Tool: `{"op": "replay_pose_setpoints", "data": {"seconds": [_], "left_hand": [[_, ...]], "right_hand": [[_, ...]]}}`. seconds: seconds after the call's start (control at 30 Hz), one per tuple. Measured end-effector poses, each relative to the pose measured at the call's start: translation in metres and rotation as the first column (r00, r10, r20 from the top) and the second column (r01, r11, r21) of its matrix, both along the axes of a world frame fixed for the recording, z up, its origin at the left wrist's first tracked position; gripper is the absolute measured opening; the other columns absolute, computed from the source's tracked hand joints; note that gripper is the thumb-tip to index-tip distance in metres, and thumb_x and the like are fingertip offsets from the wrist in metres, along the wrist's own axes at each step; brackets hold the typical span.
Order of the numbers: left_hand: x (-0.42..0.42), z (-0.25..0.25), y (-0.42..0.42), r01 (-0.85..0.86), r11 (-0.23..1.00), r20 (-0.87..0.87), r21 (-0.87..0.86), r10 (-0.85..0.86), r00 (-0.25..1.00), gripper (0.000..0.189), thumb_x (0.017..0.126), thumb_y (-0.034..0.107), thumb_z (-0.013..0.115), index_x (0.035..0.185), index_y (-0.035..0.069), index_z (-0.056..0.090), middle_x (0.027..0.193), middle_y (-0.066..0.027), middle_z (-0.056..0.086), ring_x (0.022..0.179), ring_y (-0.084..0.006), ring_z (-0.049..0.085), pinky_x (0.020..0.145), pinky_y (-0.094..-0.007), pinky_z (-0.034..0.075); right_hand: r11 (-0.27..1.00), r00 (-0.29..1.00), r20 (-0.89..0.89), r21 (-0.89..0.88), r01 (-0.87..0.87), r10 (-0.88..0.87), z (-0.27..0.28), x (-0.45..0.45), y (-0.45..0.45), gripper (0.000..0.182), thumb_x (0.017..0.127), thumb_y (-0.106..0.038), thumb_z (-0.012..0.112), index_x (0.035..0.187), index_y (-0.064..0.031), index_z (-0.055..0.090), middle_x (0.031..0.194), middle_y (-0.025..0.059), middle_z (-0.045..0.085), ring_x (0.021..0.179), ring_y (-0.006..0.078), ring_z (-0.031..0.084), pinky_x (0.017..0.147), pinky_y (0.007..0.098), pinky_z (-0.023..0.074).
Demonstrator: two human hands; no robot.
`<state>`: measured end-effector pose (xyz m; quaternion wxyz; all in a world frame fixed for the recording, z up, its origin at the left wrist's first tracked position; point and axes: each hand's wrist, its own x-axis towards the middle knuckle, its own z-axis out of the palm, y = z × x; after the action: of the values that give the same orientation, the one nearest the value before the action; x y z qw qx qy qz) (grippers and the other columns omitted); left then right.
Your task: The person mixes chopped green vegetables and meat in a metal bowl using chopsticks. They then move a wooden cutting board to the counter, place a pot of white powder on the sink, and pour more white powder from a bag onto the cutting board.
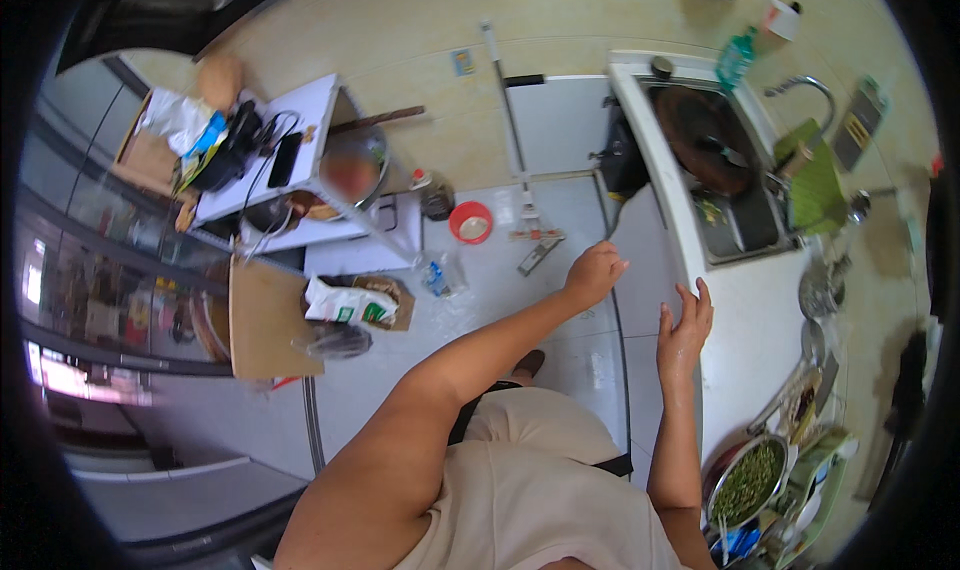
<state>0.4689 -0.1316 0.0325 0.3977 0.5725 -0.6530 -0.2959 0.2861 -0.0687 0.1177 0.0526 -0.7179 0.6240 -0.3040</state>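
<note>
My left hand (pixel 598 274) is held above the floor in front of the grey lower cabinet panel (pixel 646 247), fingers curled in with nothing visible in them; the palm side is hidden. My right hand (pixel 686 326) is raised at the front edge of the white countertop (pixel 739 330), fingers apart, empty and wet-looking. Beyond it the steel sink (pixel 750 229) holds a brown wok (pixel 686 131) tilted in the far basin, with a dark-handled utensil (pixel 720 150) in it. Food scraps (pixel 707 210) lie near the wok. A curved faucet (pixel 814 82) stands at the sink's back.
At right front sit a pot of chopped greens (pixel 750 476) and a green dish rack (pixel 825 480). A flat mop (pixel 536 234) leans on the tiled wall. A red basin (pixel 471 223), a bottle (pixel 435 195) and bags (pixel 352 300) are on the floor. A white shelf (pixel 300 112) stands left.
</note>
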Motion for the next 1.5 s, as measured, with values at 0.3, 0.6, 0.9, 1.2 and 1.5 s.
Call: {"op": "replay_pose_setpoints", "data": {"seconds": [0.3,0.6,0.9,1.2,1.5], "left_hand": [[0.124,-0.043,0.091,-0.448,0.888,0.128,0.102,0.435,0.891,0.018,0.087,0.022,0.061,0.081,0.005,0.064,0.104,-0.0138,0.06,0.093,-0.0327,0.06,0.082,-0.0407,0.048],[0.222,-0.067,0.299,-0.826,0.449,0.32,0.34,0.771,0.551,0.037,0.089,0.041,0.058,0.096,0.005,0.068,0.102,-0.0166,0.066,0.094,-0.0335,0.062,0.083,-0.0416,0.048],[0.392,-0.103,0.5,-0.962,0.078,0.556,0.261,0.802,0.216,0.023,0.083,0.033,0.065,0.081,0.011,0.069,0.087,-0.0139,0.069,0.081,-0.034,0.065,0.073,-0.0438,0.051],[0.538,-0.104,0.637,-0.932,0.074,0.48,0.356,0.841,0.25,0.037,0.086,0.035,0.062,0.108,0.006,0.065,0.105,-0.0184,0.066,0.098,-0.0346,0.063,0.084,-0.042,0.049],[0.691,-0.13,0.734,-0.909,-0.054,0.568,0.413,0.796,0.211,0.052,0.083,0.034,0.064,0.124,0.002,0.056,0.117,-0.0217,0.061,0.108,-0.0357,0.059,0.093,-0.041,0.046]], "right_hand": [[0.91,0.898,0.165,0.01,-0.415,0.408,-0.048,0.061,-0.017,0.008,0.084,-0.002,0.063,0.08,0.002,0.057,0.116,0.0156,0.057,0.106,0.0317,0.053,0.091,0.0403,0.0418],[0.716,0.738,0.269,0.193,-0.671,0.619,-0.084,0.149,0.047,0.022,0.082,-0.012,0.069,0.101,-0.0049,0.061,0.135,0.021,0.045,0.096,0.0355,0.059,0.075,0.039,0.0477],[0.551,0.623,0.288,0.296,-0.78,0.727,-0.093,0.258,0.143,0.025,0.08,-0.011,0.069,0.102,-0.006,0.06,0.136,0.0214,0.043,0.082,0.035,0.062,0.076,0.0414,0.0491],[0.456,0.629,0.368,0.457,-0.763,0.685,-0.142,0.444,0.268,0.026,0.081,-0.017,0.071,0.103,-0.0084,0.062,0.133,0.0186,0.046,0.091,0.0322,0.063,0.079,0.0411,0.051],[0.186,0.425,0.465,0.475,-0.86,0.777,-0.148,0.621,0.396,0.028,0.083,-0.025,0.067,0.104,-0.0081,0.061,0.129,0.0188,0.049,0.1,0.0368,0.06,0.085,0.0423,0.0491]]}}
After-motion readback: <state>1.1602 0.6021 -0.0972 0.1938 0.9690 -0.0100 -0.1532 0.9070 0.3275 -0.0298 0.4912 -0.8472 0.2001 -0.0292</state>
